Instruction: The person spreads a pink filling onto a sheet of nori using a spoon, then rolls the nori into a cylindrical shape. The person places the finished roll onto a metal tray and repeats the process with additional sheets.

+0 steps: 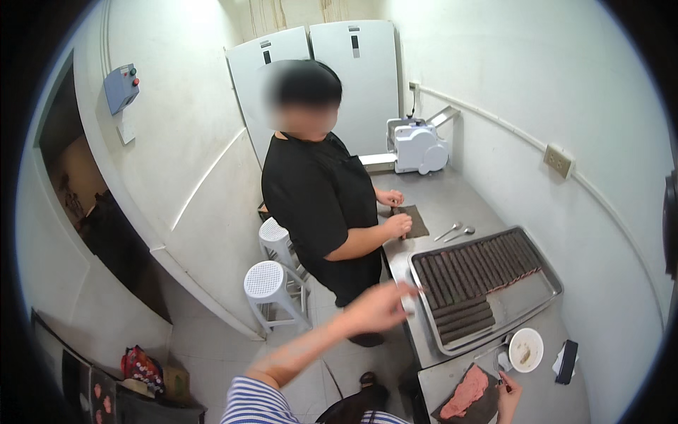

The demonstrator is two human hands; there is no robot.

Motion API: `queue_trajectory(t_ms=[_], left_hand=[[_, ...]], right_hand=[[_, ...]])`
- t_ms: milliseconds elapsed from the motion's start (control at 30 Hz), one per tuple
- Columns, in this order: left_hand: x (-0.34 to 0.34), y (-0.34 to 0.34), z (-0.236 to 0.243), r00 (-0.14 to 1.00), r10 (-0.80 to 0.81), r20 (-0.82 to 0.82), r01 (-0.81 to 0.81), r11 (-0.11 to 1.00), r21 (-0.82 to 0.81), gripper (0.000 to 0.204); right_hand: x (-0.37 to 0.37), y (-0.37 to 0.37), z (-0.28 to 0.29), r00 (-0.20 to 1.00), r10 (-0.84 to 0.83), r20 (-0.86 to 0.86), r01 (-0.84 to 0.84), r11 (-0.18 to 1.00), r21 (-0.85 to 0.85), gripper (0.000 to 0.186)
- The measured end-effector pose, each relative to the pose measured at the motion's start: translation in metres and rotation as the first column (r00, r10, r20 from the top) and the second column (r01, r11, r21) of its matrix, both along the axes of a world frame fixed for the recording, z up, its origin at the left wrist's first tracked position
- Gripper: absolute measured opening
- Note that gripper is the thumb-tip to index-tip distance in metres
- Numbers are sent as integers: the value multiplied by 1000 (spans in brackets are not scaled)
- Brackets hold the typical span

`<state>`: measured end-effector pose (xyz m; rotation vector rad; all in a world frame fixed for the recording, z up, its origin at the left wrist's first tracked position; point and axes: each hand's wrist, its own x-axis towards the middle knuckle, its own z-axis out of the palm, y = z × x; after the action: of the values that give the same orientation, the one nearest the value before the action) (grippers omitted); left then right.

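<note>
My left hand (378,307) reaches out over the left edge of a metal tray (544,288). Its fingers are pinched together beside something small and pale that I cannot make out. Rows of dark seaweed rolls (480,263) fill most of the tray, some showing pink at their ends. At the bottom right my right hand (508,399) is closed on what looks like a metal spoon (503,361). Beside that hand, pink minced filling (467,393) is spread on a dark seaweed sheet (487,410). A white bowl (526,350) with some residue stands just beyond.
Across the steel table (480,191) a co-worker in black (318,191) handles another dark sheet (417,221). Two spoons (452,232) lie behind the tray. A white machine (420,148) stands farther back. White stools (266,281) are at left; a black object (566,362) lies right of the bowl.
</note>
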<state>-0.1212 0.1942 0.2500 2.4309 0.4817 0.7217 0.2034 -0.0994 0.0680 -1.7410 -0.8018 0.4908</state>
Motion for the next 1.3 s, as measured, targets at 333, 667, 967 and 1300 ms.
queue_trajectory(t_ms=[333, 667, 967, 1300], left_hand=[[-38, 22, 182, 908, -322, 268, 65, 740, 669, 27], [-86, 129, 146, 831, -478, 285, 267, 791, 550, 24], [-59, 294, -29, 861, -509, -15, 436, 752, -495, 53], [75, -28, -111, 490, -857, -163, 356, 367, -859, 40]], right_hand=[[9, 91, 81, 999, -27, 32, 27, 1000, -6, 35], [-78, 164, 85, 995, -73, 62, 71, 997, 41, 33], [-140, 74, 103, 857, -451, 250, 447, 891, 74, 30], [-150, -96, 43, 758, -454, 469, 613, 741, -273, 33]])
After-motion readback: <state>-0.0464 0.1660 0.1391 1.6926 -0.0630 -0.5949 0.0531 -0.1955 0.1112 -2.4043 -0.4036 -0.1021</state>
